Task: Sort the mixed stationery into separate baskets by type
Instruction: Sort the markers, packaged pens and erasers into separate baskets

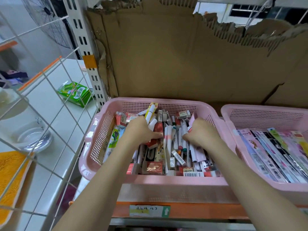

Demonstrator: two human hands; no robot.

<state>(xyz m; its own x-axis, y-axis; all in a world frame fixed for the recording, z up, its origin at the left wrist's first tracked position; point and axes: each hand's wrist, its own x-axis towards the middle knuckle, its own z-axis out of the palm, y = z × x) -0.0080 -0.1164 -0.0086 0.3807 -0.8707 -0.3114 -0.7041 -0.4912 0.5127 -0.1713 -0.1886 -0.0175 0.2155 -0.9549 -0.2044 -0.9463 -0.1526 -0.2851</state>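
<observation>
Mixed stationery [168, 147] fills the left basket [98, 135]; flat packs [275, 154] lie in the right basket [260, 114].

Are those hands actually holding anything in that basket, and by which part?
Left hand grips several white tube-like items near their lower ends. Right hand is curled among the markers; its grip cannot be told.

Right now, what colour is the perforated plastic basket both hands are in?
Pink perforated plastic basket; head view.
</observation>
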